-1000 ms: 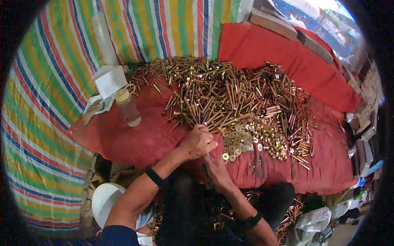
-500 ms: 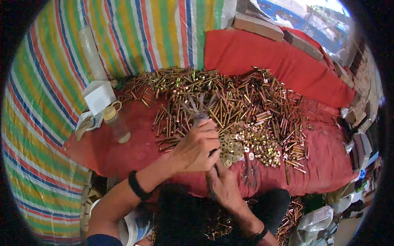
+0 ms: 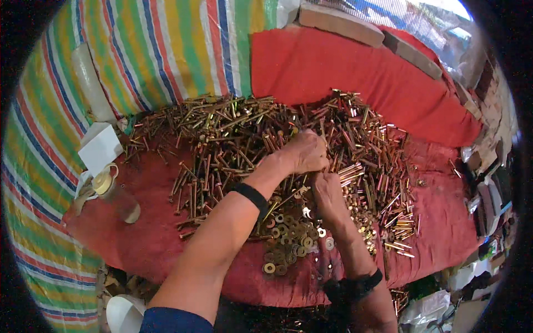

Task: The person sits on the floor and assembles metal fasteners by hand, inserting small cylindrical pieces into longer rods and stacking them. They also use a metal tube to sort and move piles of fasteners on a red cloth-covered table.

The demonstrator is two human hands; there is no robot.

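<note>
Both hands are together above a large pile of brassy bolts (image 3: 233,125) on a red cloth (image 3: 239,283). My left hand (image 3: 307,152) reaches into the pile with its fingers curled closed; whatever they hold is hidden. Just below it and almost touching, my right hand (image 3: 328,194) is closed too, its contents out of sight. A bundle of bolts lined up side by side (image 3: 350,173) lies right beside the right hand. Flat washers (image 3: 291,236) are heaped below the hands, and small nuts (image 3: 367,225) lie to the right of my right wrist.
At the left stand a clear bottle with a yellowish cap (image 3: 104,182) and a white box-like piece (image 3: 101,149). A striped tarp (image 3: 161,50) hangs at the far left. Bricks (image 3: 340,23) weigh down the red cloth at the back. A white container (image 3: 123,315) stands lower left.
Both hands have moved away from me and to the right, over the bolts. A blurred bunch of bolts at my left hand no longer shows. The view has shifted too.
</note>
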